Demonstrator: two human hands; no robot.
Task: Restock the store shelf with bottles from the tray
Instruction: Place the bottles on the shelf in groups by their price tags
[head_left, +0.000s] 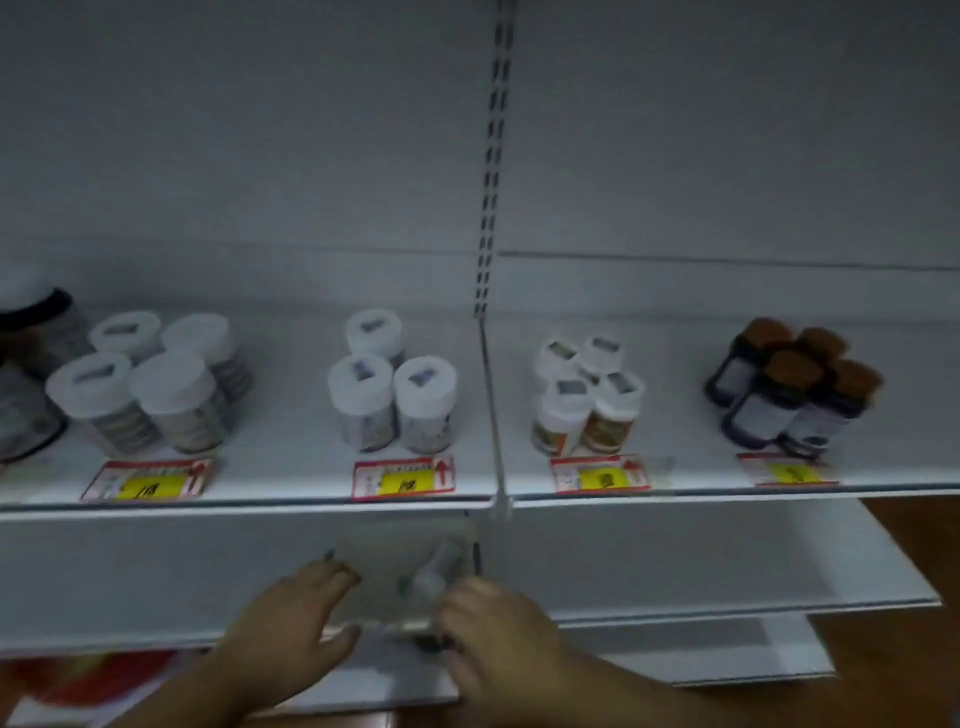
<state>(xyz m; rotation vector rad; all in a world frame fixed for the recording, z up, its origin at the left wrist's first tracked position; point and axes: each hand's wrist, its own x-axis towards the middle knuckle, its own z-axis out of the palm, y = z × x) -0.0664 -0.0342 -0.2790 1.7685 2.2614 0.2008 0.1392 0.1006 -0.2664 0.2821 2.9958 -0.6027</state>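
Below the white shelf (291, 467), both hands (291, 618) clasp a rectangular (blurred) tray (384, 608).

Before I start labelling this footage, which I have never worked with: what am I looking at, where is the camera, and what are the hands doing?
There is no machine here, only a person with bare hands. The single picture comes from a camera worn on the person's head, looking forward and down at a white store shelf.

On that shelf stand four groups of bottles, each behind a red-and-yellow price tag: four white-capped bottles, three white-capped bottles, four small white-capped bottles and dark bottles with brown caps.

On the lower shelf sits a clear tray. The left hand and right hand grip its sides. A small bottle seems to lie inside, though the picture is blurred.
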